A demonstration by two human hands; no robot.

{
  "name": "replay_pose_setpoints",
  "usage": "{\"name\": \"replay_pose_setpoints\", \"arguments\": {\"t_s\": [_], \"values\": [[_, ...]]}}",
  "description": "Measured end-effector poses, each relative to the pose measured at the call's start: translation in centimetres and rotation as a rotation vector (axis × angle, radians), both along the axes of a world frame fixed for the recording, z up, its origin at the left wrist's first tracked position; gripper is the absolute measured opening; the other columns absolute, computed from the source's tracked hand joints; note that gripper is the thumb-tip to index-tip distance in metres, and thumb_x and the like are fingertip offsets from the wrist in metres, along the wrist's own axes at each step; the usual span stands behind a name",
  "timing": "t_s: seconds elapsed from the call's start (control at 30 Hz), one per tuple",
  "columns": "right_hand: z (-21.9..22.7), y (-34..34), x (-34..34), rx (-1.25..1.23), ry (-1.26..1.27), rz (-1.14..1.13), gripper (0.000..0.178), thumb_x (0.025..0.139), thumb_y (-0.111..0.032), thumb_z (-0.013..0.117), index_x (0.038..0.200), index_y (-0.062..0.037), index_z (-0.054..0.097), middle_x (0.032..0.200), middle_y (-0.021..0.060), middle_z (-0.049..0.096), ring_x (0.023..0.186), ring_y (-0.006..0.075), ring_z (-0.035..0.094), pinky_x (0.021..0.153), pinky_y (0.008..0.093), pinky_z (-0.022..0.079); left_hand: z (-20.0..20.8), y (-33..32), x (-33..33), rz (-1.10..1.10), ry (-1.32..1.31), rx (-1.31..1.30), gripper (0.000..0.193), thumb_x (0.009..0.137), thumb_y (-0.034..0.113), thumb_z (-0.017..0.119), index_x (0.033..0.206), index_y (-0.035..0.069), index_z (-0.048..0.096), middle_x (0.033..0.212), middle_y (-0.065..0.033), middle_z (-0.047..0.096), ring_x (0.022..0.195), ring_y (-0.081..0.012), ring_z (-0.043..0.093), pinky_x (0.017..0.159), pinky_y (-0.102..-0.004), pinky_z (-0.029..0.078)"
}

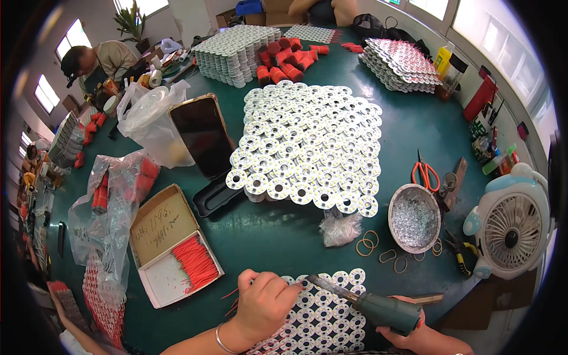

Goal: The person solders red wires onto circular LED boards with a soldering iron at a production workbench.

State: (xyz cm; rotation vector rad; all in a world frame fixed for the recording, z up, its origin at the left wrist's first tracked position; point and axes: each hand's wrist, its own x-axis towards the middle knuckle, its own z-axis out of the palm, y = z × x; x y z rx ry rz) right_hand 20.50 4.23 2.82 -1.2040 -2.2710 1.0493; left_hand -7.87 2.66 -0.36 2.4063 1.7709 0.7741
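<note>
My right hand (408, 331) grips the dark green handle of a soldering iron (387, 312). Its metal shaft points left, and the tip is over the upper edge of a sheet of round white LED boards (322, 322). My left hand (266, 302), a bangle at its wrist, is closed in a pinch above the sheet's left side, fingertips close to the iron's tip. Whatever is between those fingers is hidden. Thin red wires (229, 294) stick out left of the hand. Beyond it lies an open cardboard box (155, 236) with a bundle of cut red wires (195, 264).
A tall stack of LED sheets (307, 142) fills the middle, beside a propped phone (202, 135). At right are a bowl of clear bits (414, 219), orange-handled scissors (425, 173), pliers (462, 251) and a fan (512, 228). Plastic bags (109, 219) lie left; other people sit farther off.
</note>
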Motion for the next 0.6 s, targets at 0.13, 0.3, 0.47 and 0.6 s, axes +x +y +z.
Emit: {"name": "replay_pose_setpoints", "arguments": {"t_s": [0.13,0.3,0.47,0.6], "values": [[0.0,-0.4,-0.2,-0.076,0.029,-0.091,0.035,0.062,-0.013,0.073,0.095,-0.0052,0.063,0.094,0.0075,0.063,0.091,0.0228,0.059,0.085,0.0332,0.043,-0.1,0.0,-0.1,0.006,-0.039,-0.018,0.016,0.069,0.010,0.058,0.082,0.015,0.065,0.067,0.0041,0.048,0.073,-0.0135,0.051,0.073,-0.0351,0.030],[0.1,0.3,-0.3,-0.116,0.048,-0.016,0.037,0.063,-0.012,0.072,0.097,-0.0053,0.062,0.094,0.0079,0.063,0.088,0.0225,0.060,0.081,0.0327,0.046,-0.1,0.0,-0.2,0.014,-0.056,-0.025,0.015,0.070,0.010,0.059,0.082,0.014,0.065,0.067,0.0041,0.048,0.073,-0.0138,0.051,0.072,-0.0355,0.030],[-0.1,-0.1,-0.6,-0.082,0.082,-0.065,0.035,0.065,-0.013,0.071,0.098,-0.0044,0.061,0.093,0.0080,0.063,0.085,0.0234,0.061,0.079,0.0328,0.047,-0.1,0.1,-0.1,0.019,-0.063,-0.014,0.012,0.070,0.010,0.061,0.080,0.014,0.065,0.067,0.0039,0.048,0.072,-0.0137,0.051,0.072,-0.0349,0.030],[-0.3,0.7,-0.4,0.033,0.093,0.086,0.036,0.072,-0.017,0.066,0.102,-0.0004,0.057,0.095,0.0101,0.062,0.073,0.0232,0.063,0.064,0.0324,0.051,-0.1,0.2,0.0,0.015,-0.089,0.014,0.018,0.061,0.006,0.069,0.078,0.013,0.065,0.066,0.0027,0.048,0.069,-0.0150,0.050,0.069,-0.0351,0.029]]}}
